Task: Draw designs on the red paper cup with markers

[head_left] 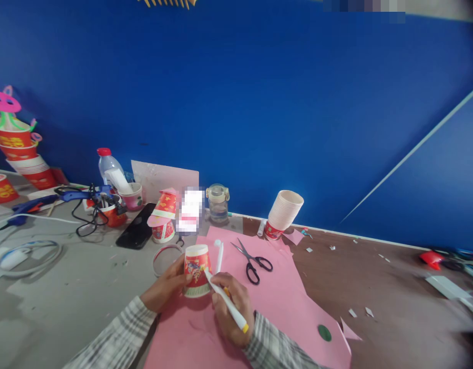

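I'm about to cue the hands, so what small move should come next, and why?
Probably a short, light stroke of the marker along the red paper cup: the right hand holds the marker with its tip at the cup's side, while the left hand holds the cup from the other side.

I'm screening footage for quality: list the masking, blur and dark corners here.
Head view: pixelated patches beside the jar and at the top edge; red item at far right smeared; top right corner dark; cup and marker clear in outline, cup print soft.
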`<control>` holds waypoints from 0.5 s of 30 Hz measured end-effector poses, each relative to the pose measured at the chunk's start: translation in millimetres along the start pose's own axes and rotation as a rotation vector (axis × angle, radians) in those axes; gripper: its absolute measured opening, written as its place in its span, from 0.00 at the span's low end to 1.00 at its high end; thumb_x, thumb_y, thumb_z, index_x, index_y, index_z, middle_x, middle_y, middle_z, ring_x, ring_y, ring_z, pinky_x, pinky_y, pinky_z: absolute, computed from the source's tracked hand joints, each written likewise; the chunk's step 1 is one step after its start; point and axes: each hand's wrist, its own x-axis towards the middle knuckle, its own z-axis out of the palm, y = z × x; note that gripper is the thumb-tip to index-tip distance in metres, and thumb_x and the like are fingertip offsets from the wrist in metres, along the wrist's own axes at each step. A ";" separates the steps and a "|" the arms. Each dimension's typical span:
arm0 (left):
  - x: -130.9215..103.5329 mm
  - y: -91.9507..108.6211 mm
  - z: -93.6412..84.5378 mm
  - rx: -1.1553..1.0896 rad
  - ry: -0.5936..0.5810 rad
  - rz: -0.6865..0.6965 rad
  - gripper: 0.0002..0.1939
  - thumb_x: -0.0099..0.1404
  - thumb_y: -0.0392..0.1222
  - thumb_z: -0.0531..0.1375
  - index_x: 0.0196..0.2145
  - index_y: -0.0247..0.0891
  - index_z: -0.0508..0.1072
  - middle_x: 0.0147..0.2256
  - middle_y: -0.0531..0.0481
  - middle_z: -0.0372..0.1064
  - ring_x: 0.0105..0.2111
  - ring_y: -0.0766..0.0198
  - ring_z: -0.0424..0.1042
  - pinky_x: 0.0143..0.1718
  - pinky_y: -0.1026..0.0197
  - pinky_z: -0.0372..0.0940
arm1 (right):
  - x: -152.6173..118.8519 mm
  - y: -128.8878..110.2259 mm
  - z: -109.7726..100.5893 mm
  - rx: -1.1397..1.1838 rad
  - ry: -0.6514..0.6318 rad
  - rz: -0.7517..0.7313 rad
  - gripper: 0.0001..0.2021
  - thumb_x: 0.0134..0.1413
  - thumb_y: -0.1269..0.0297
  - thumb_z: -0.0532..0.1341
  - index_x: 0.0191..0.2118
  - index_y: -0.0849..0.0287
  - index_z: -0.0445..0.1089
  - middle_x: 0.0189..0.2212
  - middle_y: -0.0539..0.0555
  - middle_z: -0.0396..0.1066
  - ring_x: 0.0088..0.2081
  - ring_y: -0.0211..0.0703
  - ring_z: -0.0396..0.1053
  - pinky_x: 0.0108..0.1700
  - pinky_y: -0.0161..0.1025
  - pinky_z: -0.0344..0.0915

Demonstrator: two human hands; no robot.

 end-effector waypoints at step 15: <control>0.2 -1.7 -2.5 -0.002 0.003 0.004 0.30 0.47 0.44 0.66 0.48 0.41 0.62 0.39 0.46 0.70 0.41 0.50 0.67 0.42 0.51 0.63 | -1.5 -0.9 -1.4 0.035 -0.023 0.013 0.11 0.47 0.73 0.58 0.38 0.56 0.69 0.28 0.52 0.72 0.24 0.45 0.69 0.25 0.36 0.67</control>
